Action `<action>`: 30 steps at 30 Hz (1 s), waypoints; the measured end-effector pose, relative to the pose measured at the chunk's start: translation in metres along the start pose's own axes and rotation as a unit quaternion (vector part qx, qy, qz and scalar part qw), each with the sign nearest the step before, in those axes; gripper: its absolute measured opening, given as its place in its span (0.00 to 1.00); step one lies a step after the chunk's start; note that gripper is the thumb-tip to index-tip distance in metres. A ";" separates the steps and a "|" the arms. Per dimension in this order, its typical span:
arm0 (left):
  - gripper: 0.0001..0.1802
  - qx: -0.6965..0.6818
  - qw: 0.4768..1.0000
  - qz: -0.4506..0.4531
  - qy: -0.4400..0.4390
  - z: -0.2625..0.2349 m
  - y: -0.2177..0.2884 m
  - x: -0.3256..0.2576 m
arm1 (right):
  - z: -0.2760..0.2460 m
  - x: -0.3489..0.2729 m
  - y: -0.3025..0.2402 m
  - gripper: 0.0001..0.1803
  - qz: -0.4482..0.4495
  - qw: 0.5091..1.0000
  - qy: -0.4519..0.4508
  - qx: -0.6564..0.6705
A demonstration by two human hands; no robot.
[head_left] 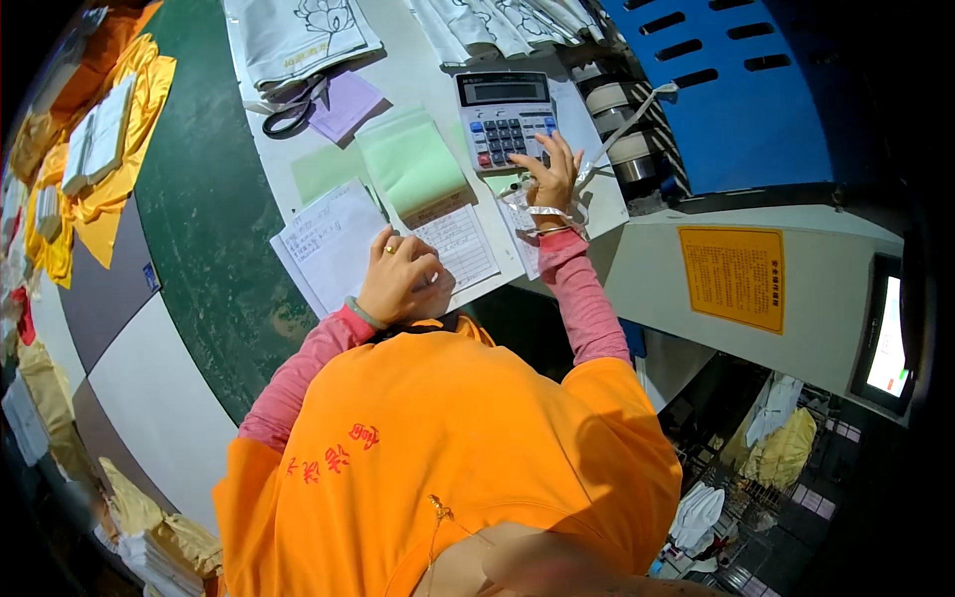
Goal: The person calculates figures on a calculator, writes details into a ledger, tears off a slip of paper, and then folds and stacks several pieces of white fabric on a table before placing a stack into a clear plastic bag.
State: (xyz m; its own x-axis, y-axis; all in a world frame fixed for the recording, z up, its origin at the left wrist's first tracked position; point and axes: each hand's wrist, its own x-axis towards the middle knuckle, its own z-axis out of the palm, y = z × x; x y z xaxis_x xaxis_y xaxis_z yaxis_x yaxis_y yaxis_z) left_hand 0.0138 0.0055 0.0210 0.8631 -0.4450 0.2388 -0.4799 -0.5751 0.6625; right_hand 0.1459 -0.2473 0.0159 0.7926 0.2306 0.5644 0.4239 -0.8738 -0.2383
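My right hand [550,174] rests on the lower right of a grey desk calculator [504,114], fingers spread over its keys, holding nothing. A white strip lies by that wrist. My left hand [400,281] sits with fingers curled on a lined white form [460,244] near the table's edge. A ring is on one finger and a pale bracelet on the wrist. I cannot see anything inside that fist. Another handwritten sheet [328,239] lies just left of it. Both arms wear pink sleeves under an orange vest.
A green paper pad [410,159], a purple note [345,102] and black scissors [293,111] lie on the white table [408,60]. Folded printed white cloth [298,35] is stacked at the back. Tape rolls [617,124] and a blue crate [736,90] stand right; gold fabric [109,159] lies left.
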 end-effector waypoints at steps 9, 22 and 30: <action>0.07 -0.002 1.000 -0.001 0.003 -0.001 0.001 0.000 | 0.002 0.012 -0.007 0.14 -0.024 1.000 0.013 -0.009; 0.10 0.002 1.000 0.000 0.008 0.000 0.000 -0.001 | -0.007 0.017 -0.001 0.20 0.007 1.000 0.018 -0.021; 0.10 0.006 1.000 0.001 0.007 -0.001 0.000 -0.001 | -0.013 0.000 0.010 0.15 0.026 0.999 0.034 -0.019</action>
State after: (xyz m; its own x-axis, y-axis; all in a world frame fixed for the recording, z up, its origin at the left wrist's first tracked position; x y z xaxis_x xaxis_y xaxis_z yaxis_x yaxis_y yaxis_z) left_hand 0.0134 0.0066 0.0212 0.8637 -0.4376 0.2500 -0.4841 -0.5826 0.6528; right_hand 0.1441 -0.2615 0.0237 0.7815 0.1560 0.6040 0.3644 -0.9001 -0.2390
